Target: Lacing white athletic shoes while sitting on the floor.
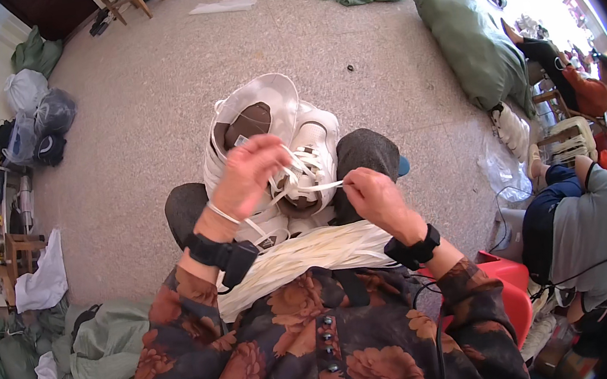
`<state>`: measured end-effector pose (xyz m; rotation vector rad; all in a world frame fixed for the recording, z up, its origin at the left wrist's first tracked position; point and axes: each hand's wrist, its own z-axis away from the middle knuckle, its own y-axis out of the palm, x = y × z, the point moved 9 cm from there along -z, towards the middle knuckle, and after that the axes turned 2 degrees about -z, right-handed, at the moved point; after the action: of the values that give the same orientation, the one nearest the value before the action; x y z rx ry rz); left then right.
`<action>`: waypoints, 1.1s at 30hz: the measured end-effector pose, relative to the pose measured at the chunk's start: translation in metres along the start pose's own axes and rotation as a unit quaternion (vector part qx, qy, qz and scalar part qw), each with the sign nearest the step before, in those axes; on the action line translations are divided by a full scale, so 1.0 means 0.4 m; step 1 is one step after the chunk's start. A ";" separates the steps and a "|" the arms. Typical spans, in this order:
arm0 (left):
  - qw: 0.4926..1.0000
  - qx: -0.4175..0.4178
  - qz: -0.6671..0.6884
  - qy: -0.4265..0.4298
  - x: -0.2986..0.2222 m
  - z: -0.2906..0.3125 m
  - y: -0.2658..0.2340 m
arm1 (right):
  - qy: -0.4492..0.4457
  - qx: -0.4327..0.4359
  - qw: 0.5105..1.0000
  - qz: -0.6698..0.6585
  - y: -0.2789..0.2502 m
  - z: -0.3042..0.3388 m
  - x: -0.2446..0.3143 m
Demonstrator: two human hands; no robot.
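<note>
While pale strands [305, 261] lie closer to us than it, our right hand [379, 197] pinches a white shoelace [328, 186]; our left hand [247, 181] curls beside its loops, grip unclear. Between both hands sits a white shoe [321, 128]; far beyond the right, a green sack [466, 48].

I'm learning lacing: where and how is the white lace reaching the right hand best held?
Probably by its outer end, pinched from the right: the white lace runs nearly straight from the loops over the shoe to the right hand.
</note>
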<state>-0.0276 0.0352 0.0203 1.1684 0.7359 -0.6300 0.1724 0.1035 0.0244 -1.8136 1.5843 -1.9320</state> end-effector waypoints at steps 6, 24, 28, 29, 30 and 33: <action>0.578 -0.192 -0.688 0.394 -0.238 0.108 0.010 | 0.017 0.012 1.000 -0.011 0.058 -0.013 -0.006; 0.786 -0.043 -0.569 0.237 0.196 0.046 0.083 | -0.083 0.049 0.973 0.210 0.102 -0.043 0.051; 0.807 -0.058 -0.542 0.227 0.197 0.041 0.071 | -0.041 0.020 0.990 0.135 0.085 -0.033 0.020; 0.807 -0.061 -0.541 0.228 0.194 0.041 0.072 | -0.044 0.022 0.990 0.136 0.086 -0.026 0.019; 0.867 -0.077 -0.473 0.138 0.220 0.026 0.039 | -0.031 0.014 0.995 0.099 0.081 -0.020 0.011; 0.915 -0.092 -0.391 0.044 0.253 0.011 0.014 | -0.015 0.008 0.998 0.063 0.087 -0.024 0.001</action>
<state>0.0395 0.0262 -0.0553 0.6987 1.3292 -1.1446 0.1453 0.0926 0.0033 -1.6852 1.6257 -1.8502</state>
